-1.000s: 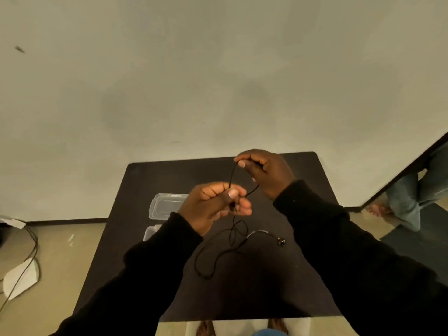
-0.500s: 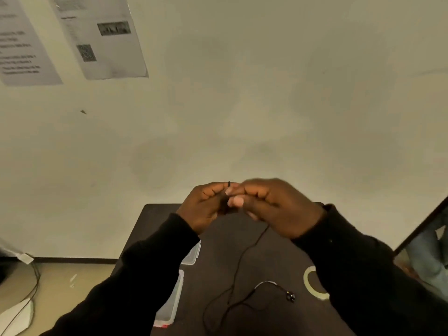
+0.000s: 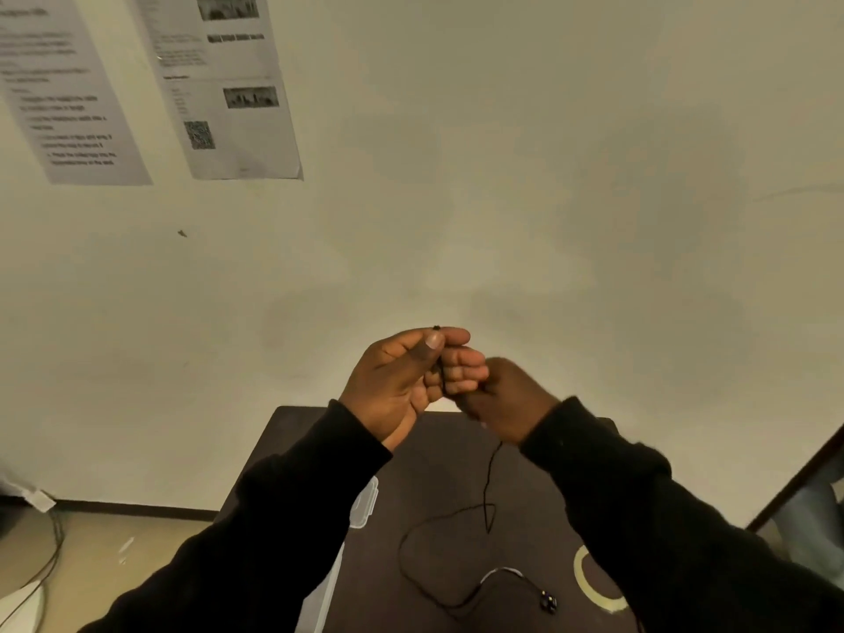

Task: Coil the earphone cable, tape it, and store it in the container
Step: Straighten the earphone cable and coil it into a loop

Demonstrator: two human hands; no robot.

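Cable [image 3: 487,488] runs from the raised hands down to the dark table [image 3: 438,454], where most of its length lies in a loose loop that ends at an earbud [image 3: 548,602]. The left hand [image 3: 402,381] pinches one end between thumb and forefinger, a small dark tip showing just above the thumbnail. The right hand [image 3: 507,399] is closed around the strand just beside the left fingers, knuckles toward the camera. A roll of tape [image 3: 589,582] lies on the table near the right sleeve, and a clear plastic container [image 3: 365,502] sits partly hidden under the left sleeve.

The cable looks thin, light and limp, so it will likely sag, twist and spring out of any loop not pinched shut. Holding the finished turns firmly in the left hand and feeding slack with the right seems the best grip. The earbud, being the heavier part, may swing or snag as it lifts. Coiling has hardly begun, and taping and storing remain.
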